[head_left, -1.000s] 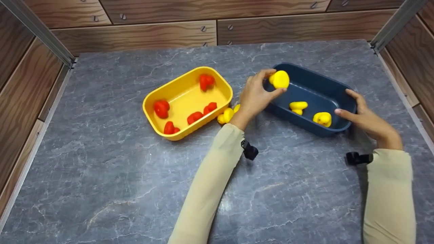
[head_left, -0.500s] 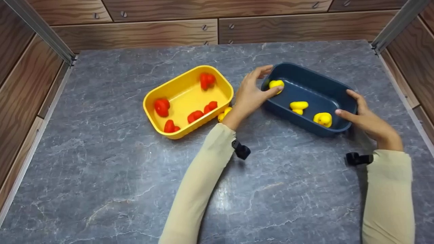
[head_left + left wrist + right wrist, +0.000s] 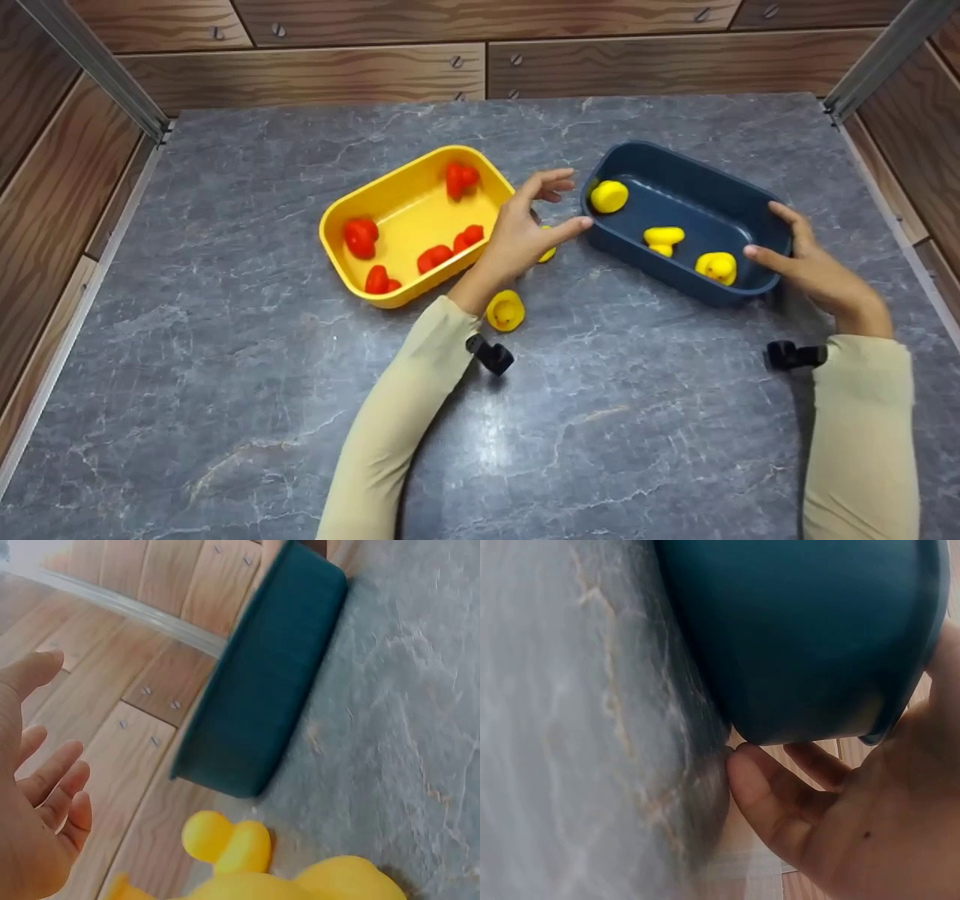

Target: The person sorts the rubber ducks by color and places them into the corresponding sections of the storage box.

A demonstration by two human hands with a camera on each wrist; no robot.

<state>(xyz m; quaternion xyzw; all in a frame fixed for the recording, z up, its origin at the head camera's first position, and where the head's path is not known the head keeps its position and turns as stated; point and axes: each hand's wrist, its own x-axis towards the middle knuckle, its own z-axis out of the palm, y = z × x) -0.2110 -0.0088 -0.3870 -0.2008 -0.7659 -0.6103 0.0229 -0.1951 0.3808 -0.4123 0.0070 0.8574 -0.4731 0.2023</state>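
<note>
In the head view my left hand (image 3: 517,232) holds nothing, its fingers spread and thumb tip beside the near left end of a dark blue bin (image 3: 690,202). Inside that bin lie three yellow rubber ducks, one at the left end (image 3: 609,196), one in the middle (image 3: 664,240) and one at the right (image 3: 716,268). My right hand (image 3: 825,270) grips the bin's right end, thumb over the rim and fingers outside. On the table near my left wrist sits another yellow duck (image 3: 505,310); one more (image 3: 547,255) is partly hidden behind the left hand.
A yellow bin (image 3: 405,184) with several red rounded toys (image 3: 361,238) stands left of the blue one, partly covered by my left hand. Wood-patterned panels (image 3: 300,79) border the grey marbled table (image 3: 225,375) at the back and sides.
My left hand has lowered a yellow duck into the left end of the blue bin, let go, and drawn back left. The right hand has stayed on the bin.
</note>
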